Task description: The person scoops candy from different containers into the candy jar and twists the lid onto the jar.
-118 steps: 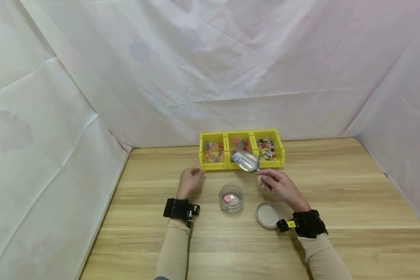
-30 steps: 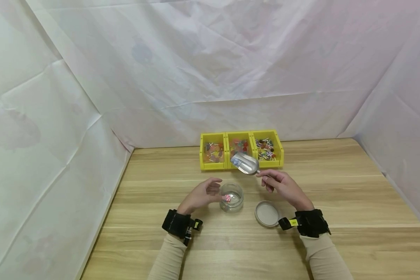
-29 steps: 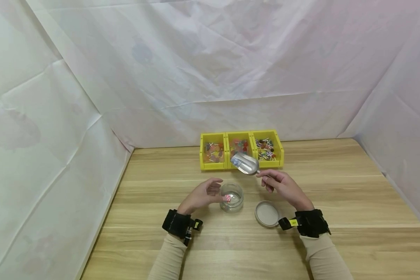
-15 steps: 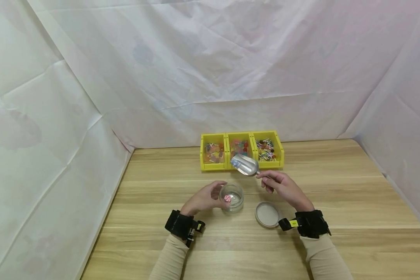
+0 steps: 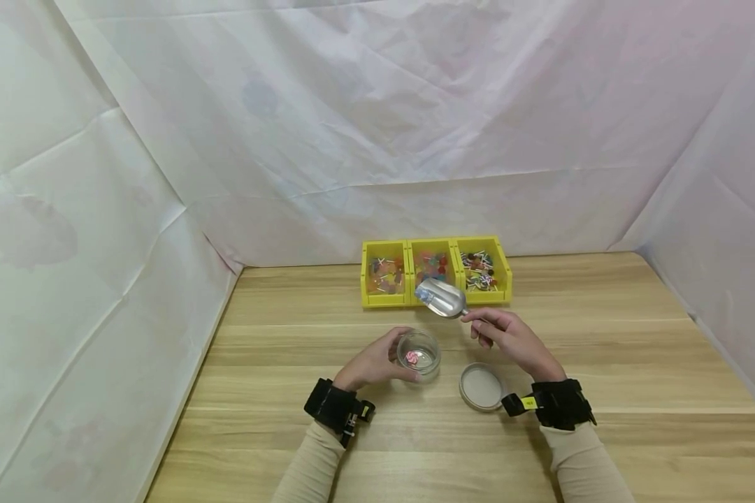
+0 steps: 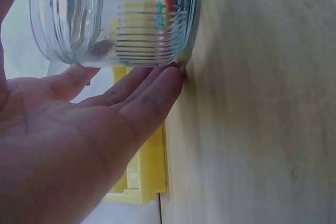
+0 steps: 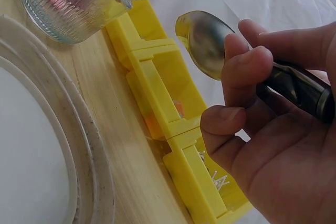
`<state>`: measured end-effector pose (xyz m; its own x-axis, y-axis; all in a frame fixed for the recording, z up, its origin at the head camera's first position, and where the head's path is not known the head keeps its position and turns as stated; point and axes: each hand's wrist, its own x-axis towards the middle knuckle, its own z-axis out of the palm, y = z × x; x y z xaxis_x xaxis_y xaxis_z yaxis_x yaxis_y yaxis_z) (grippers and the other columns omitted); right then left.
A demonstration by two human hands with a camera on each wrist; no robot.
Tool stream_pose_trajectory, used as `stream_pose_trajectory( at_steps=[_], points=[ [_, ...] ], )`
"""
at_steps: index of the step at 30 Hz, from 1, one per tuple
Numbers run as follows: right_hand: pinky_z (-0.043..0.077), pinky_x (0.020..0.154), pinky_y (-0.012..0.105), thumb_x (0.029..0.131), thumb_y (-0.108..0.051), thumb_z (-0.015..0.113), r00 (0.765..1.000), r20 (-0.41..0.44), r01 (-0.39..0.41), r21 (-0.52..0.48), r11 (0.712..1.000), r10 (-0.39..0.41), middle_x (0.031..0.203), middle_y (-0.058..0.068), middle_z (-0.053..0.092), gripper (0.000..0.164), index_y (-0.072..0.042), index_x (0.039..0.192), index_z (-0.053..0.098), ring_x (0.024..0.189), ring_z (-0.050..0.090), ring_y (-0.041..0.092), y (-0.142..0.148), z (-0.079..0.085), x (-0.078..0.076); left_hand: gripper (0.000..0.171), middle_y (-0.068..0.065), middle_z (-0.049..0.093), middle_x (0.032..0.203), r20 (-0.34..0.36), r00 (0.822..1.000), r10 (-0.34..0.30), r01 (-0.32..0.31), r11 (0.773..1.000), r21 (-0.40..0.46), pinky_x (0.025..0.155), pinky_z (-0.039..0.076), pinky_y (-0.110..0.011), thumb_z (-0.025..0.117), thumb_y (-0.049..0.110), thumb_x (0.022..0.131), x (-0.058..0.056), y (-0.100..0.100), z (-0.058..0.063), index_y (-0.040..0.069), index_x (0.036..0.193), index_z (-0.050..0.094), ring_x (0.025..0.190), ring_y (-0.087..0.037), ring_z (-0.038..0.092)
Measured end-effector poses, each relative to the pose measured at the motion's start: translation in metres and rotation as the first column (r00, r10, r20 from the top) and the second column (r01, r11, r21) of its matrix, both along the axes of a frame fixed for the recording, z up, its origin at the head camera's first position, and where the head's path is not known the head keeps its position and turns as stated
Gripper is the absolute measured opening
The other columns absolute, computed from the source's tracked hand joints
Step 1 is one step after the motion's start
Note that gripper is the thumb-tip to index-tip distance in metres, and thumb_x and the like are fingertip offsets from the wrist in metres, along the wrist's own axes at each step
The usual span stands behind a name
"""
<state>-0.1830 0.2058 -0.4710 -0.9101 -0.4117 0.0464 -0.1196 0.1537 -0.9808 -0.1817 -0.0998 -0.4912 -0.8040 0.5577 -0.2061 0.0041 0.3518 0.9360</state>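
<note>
The jar [image 5: 430, 369] stands on the table [image 5: 264, 426] with one pink swirl sweet [image 5: 412, 358] in it, and the left hand [image 5: 372, 360] curves round its side, thumb in front and fingers behind; how firmly it presses, I cannot tell. The right hand [image 5: 511, 339] pinches the handle of the scoop [image 5: 451, 302], other fingers loosely curled, its bowl over the front of the middle bin [image 5: 437, 244]. The likeliest trouble is the blue piece [image 5: 424, 293] at the scoop's lip: a small dip or twist of that light pinch could spill it. The jar might also slide or tip if the left hand pushes harder with thumb than fingers, perhaps nudging the lid [image 5: 482, 388] just beside it. Compared with the earliest frame, the left hand has left the bins' front corner for the jar, while scoop, sweet and lid look practically unchanged.
</note>
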Motion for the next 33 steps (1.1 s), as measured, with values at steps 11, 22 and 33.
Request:
stream_pose_trajectory(
  at_steps=[11,22,33],
  points=[
    [0.048,0.062,0.037,0.106,-0.020,0.049,1.000,0.000,0.002,0.005,1.000,-0.002,0.093,0.033,0.052,0.027,-0.003,0.122,0.063,0.071,0.049,0.031,0.001,0.003,0.001,0.095,-0.006,0.053,0.140,-0.065,0.997,0.031,-0.035,0.997,-0.071,0.111,0.036,-0.048,0.091,0.023,0.071,0.002,0.008,-0.003,0.020,0.149,0.038,0.131,-0.027,0.048],
    [0.047,0.061,0.037,0.106,-0.019,0.048,1.000,-0.018,-0.012,0.018,1.000,0.013,0.087,0.016,0.057,0.027,-0.003,0.122,0.063,0.069,0.050,0.029,0.003,0.007,0.003,0.090,-0.004,0.057,0.134,-0.097,0.995,0.034,-0.043,0.996,-0.084,0.109,0.039,-0.046,0.091,0.024,0.072,0.003,0.012,-0.004,0.018,0.146,0.041,0.128,-0.025,0.051],
    [0.051,0.065,0.035,0.105,-0.019,0.050,0.999,0.022,-0.050,0.039,0.998,0.049,0.094,0.033,0.055,0.027,-0.002,0.121,0.064,0.072,0.054,0.027,0.006,0.009,0.003,0.085,-0.003,0.058,0.134,-0.090,0.995,0.031,-0.039,0.995,-0.092,0.109,0.040,-0.046,0.090,0.025,0.073,0.003,0.012,-0.003,0.019,0.144,0.042,0.127,-0.024,0.052]
  ],
)
